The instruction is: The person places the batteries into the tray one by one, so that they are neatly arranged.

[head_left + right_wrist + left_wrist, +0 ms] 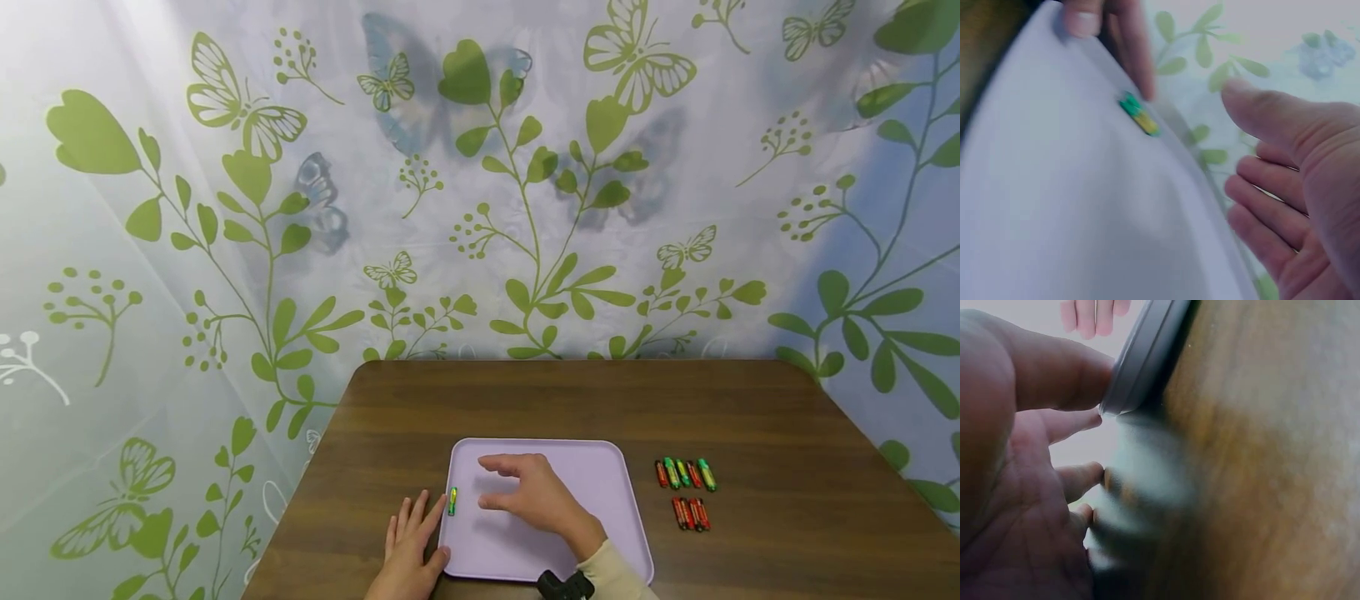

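Observation:
A lilac tray (pixel 588 492) sits on the brown table. One green and yellow battery (pixel 452 502) lies on it along the left rim, and shows in the right wrist view as a small battery (pixel 1139 115). My left hand (pixel 408 546) rests at the tray's left edge with its fingers spread. In the left wrist view its thumb (pixel 1063 369) touches the tray's rim (pixel 1147 356). Above the middle of the tray hovers my right hand (pixel 536 500), thumb and fingers apart and holding nothing, to the right of the battery.
Right of the tray, a row of red and green batteries (pixel 684 473) lies on the table (pixel 780 467). Nearer the front is a group of red batteries (pixel 691 513). A curtain (pixel 480 208) with leaves and butterflies hangs behind the table.

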Motion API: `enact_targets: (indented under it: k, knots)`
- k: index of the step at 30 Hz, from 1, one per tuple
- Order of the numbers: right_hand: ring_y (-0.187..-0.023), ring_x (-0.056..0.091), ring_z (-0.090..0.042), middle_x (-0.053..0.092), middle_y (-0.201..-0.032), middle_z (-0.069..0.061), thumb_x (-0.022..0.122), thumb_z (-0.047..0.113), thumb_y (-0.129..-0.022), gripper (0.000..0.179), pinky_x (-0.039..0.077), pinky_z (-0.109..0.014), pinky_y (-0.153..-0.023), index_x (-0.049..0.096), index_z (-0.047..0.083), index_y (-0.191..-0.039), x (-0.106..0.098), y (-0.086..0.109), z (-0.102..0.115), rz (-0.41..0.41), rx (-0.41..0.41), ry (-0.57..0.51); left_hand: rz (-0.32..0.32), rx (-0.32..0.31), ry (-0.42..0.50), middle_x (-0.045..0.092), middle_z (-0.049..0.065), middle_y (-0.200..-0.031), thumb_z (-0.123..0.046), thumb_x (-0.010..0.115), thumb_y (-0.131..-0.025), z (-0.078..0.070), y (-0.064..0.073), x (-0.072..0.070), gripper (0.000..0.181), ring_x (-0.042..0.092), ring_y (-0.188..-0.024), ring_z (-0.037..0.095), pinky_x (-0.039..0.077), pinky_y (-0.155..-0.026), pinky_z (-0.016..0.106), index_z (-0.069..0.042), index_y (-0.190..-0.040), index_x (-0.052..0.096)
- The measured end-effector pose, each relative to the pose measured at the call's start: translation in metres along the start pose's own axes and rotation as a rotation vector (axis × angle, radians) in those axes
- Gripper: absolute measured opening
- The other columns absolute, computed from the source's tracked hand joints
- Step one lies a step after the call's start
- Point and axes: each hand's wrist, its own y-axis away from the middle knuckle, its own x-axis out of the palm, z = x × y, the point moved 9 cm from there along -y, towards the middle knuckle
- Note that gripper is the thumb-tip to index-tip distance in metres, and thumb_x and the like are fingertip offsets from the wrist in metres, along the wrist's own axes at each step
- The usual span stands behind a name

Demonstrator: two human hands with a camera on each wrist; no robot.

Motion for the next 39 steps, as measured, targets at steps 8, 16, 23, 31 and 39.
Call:
enact_targets:
  k: [8, 16, 23, 31, 39]
  knots:
    - [-0.127, 0.075, -0.035, 0.077, -0.138, -0.011, 0.094, 0.03, -0.087, 0.06, 0.058, -0.051, -0.11, 0.075, 0.007, -0.139, -0.035, 0.012, -0.008, 0.043, 0.045, -0.075, 0.023, -0.027, 0.021, 0.026, 0.032, -0.176, -0.01, 0.071, -0.096, -0.003, 0.002, -0.001, 0.072, 0.003, -0.165, 0.061, -0.008, -0.125, 0.078, -0.02, -0.164, 0.051]
    - [-0.126, 0.074, -0.045, 0.076, -0.136, -0.02, 0.093, 0.027, -0.088, 0.055, 0.059, -0.05, -0.107, 0.076, 0.007, -0.136, -0.072, 0.034, -0.021, 0.056, 0.071, -0.106, 0.045, -0.025, 0.045, 0.023, 0.034, -0.177, -0.01, 0.071, -0.097, 0.0, 0.002, -0.001, 0.073, -0.001, -0.164, 0.063, -0.011, -0.124, 0.08, -0.02, -0.166, 0.048]
    - [-0.126, 0.073, -0.046, 0.076, -0.138, -0.02, 0.092, 0.025, -0.089, 0.054, 0.058, -0.056, -0.105, 0.076, 0.007, -0.137, -0.108, 0.057, -0.036, 0.017, 0.114, -0.075, 0.024, -0.028, 0.041, 0.026, 0.033, -0.176, -0.01, 0.072, -0.096, 0.002, 0.002, -0.002, 0.074, 0.002, -0.163, 0.064, -0.009, -0.124, 0.079, -0.023, -0.165, 0.05]
    - [-0.123, 0.077, -0.027, 0.078, -0.136, -0.013, 0.094, 0.024, -0.087, 0.054, 0.062, -0.031, -0.101, 0.077, 0.007, -0.135, -0.145, 0.089, -0.054, -0.066, 0.136, 0.008, 0.034, -0.028, 0.025, 0.026, 0.033, -0.176, -0.012, 0.071, -0.096, 0.002, -0.001, 0.001, 0.075, 0.003, -0.164, 0.063, -0.009, -0.124, 0.08, -0.025, -0.166, 0.048]
    - [-0.117, 0.078, -0.014, 0.08, -0.132, -0.01, 0.094, 0.026, -0.087, 0.052, 0.064, -0.027, -0.09, 0.078, 0.009, -0.133, -0.182, 0.119, -0.066, -0.121, 0.183, 0.089, 0.028, -0.023, 0.019, 0.027, 0.033, -0.176, -0.01, 0.072, -0.096, 0.003, 0.0, 0.001, 0.076, 0.004, -0.163, 0.063, -0.008, -0.124, 0.079, -0.027, -0.166, 0.049]
